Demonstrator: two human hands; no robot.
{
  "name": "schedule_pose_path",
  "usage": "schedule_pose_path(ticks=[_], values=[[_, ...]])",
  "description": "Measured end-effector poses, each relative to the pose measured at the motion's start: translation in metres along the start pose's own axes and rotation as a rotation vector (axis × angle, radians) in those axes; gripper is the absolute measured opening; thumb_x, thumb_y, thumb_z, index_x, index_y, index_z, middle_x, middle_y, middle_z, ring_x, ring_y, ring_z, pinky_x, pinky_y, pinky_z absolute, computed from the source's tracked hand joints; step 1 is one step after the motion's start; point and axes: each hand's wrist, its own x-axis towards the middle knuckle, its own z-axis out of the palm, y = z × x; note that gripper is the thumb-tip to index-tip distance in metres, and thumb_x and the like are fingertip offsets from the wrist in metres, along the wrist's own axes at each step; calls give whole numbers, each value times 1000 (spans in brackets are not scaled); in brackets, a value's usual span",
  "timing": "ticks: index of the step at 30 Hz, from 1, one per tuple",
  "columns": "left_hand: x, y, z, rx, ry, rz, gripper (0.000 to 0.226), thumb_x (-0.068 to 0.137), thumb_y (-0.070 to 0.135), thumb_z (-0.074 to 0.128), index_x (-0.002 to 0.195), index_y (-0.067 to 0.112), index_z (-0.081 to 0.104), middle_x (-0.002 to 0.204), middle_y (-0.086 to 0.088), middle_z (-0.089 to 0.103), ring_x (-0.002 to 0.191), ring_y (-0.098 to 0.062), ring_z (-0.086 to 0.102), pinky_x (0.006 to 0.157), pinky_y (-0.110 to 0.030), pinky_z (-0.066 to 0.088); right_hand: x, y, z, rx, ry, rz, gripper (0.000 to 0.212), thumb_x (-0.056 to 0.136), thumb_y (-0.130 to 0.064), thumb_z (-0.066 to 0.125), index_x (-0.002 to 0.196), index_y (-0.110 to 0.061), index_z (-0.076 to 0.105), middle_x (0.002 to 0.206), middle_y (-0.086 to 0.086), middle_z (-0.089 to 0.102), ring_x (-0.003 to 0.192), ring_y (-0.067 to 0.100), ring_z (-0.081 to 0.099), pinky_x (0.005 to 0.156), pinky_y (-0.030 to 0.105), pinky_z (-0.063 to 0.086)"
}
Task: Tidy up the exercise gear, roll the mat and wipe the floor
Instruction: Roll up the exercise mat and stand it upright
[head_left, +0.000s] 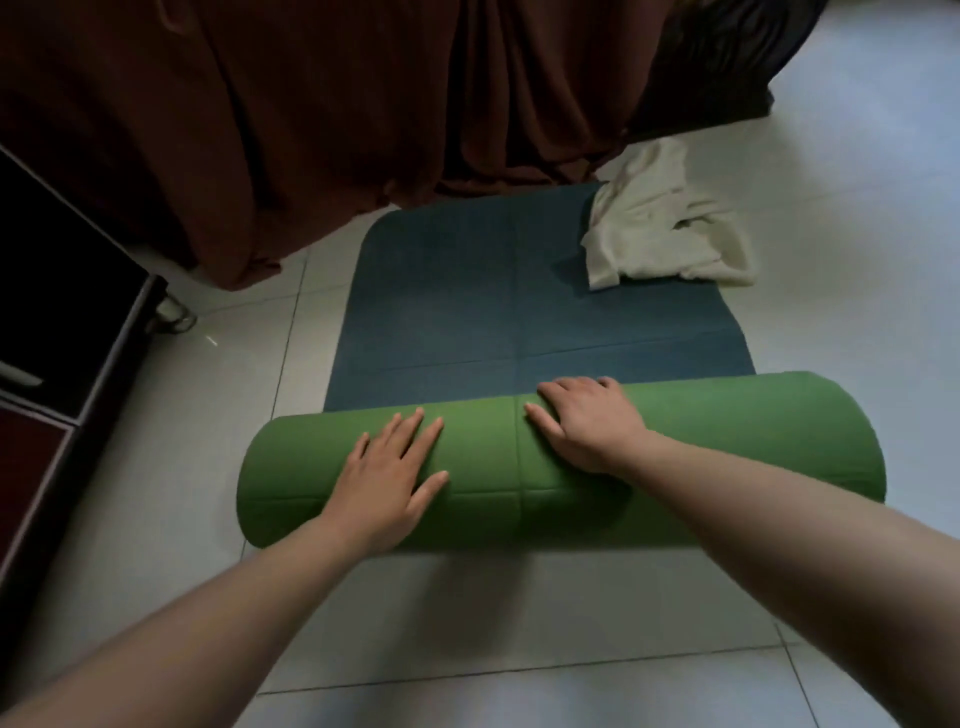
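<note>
The person knelt over a foam exercise mat (540, 322), blue on its upper face and green on its underside, with a thick green roll (727, 436) already built up at the near end; both arms reached forward onto it. The left hand (389, 467) lay flat with fingers spread on top of the roll, pressing rather than gripping; the right hand (587, 421) sat just beside it, palm down, fingertips curled over the far crest of the roll, holding nothing closed. The flat blue stretch ran on beyond the fingers toward a hanging brown cloth cover (311, 130).

Ahead of the right hand, at the far right corner of the flat part, lay a crumpled cream cloth (665, 234), partly on the mat and partly on the pale tiled floor (467, 623); I judged it the likeliest trouble, since rolling onward would trap it inside unless it were lifted off first. Both hands sat toward the middle and left of the roll, leaving its right end unpressed; that end could have run loose or crooked, giving a cone instead of a cylinder. The far edge sat close to the brown cover, which might have snagged.
</note>
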Motion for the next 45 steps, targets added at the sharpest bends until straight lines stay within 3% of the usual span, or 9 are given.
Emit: schedule_pose_path(ticks=[5, 13, 19, 22, 26, 30, 34, 39, 45], values=[[5, 31, -18, -72, 8, 45, 73, 79, 64, 3, 147, 37, 5, 157, 14, 2, 144, -11, 0, 118, -44, 5, 19, 6, -6, 31, -35, 20, 53, 93, -56, 24, 109, -17, 56, 117, 11, 60, 110, 29, 54, 90, 41, 36], [28, 57, -2, 24, -61, 36, 71, 77, 66, -3, 144, 44, -6, 157, 11, -7, 144, -15, -9, 113, -52, -2, 9, 10, 0, 59, 73, -16, 47, 94, -51, 27, 110, -16, 55, 116, 9, 59, 108, 29, 54, 91, 41, 36], [61, 36, -3, 73, 122, 172, 66, 84, 64, 18, 143, 35, 27, 145, -4, 37, 130, -28, 33, 106, -47, 26, 2, 12, -11, 83, 88, -23, 38, 94, -40, 36, 118, -16, 54, 126, 7, 56, 117, 26, 49, 98, 38, 32], [81, 30, -1, 48, 163, 218, 66, 83, 63, 22, 140, 33, 34, 137, -7, 44, 123, -29, 40, 101, -46, 32, -25, 18, -5, 29, 76, -16, 57, 90, -49, 27, 131, -16, 49, 141, 8, 47, 130, 26, 42, 109, 39, 28], [116, 20, -7, 9, 126, 256, 74, 78, 66, 8, 143, 35, 26, 139, -3, 39, 126, -24, 36, 101, -41, 29, -49, 34, -5, -132, -2, 43, 65, 88, -58, 27, 133, -17, 49, 140, 6, 49, 127, 26, 49, 102, 47, 37], [142, 14, -12, -68, 110, 283, 77, 74, 69, 5, 141, 37, 28, 134, -1, 43, 121, -23, 43, 97, -39, 33, -40, 19, -20, -104, -61, 142, 95, 77, -77, -3, 146, -20, 27, 155, 3, 23, 143, 25, 20, 114, 45, 10], [146, 9, -16, -103, 83, 295, 80, 71, 70, 4, 140, 37, 30, 133, -1, 44, 119, -23, 45, 94, -38, 35, -19, -15, -24, -100, -151, 287, 110, 59, -84, -3, 149, -21, 6, 158, -1, 1, 145, 24, -4, 112, 55, -5], [153, 10, -23, -141, -4, 276, 58, 88, 63, 27, 140, 36, 31, 137, -3, 42, 123, -24, 43, 98, -40, 35, -11, -17, -18, -104, -177, 279, 122, 47, -88, -14, 149, -22, -1, 158, 1, -6, 145, 25, -9, 111, 57, -6], [135, -7, -36, -173, 2, 282, 57, 95, 53, 27, 145, 26, 24, 149, -2, 33, 136, -21, 31, 111, -39, 25, 17, 6, -24, -147, -181, 151, 132, 41, -93, -18, 149, -20, 4, 158, 1, 0, 145, 20, -3, 113, 54, -3]])
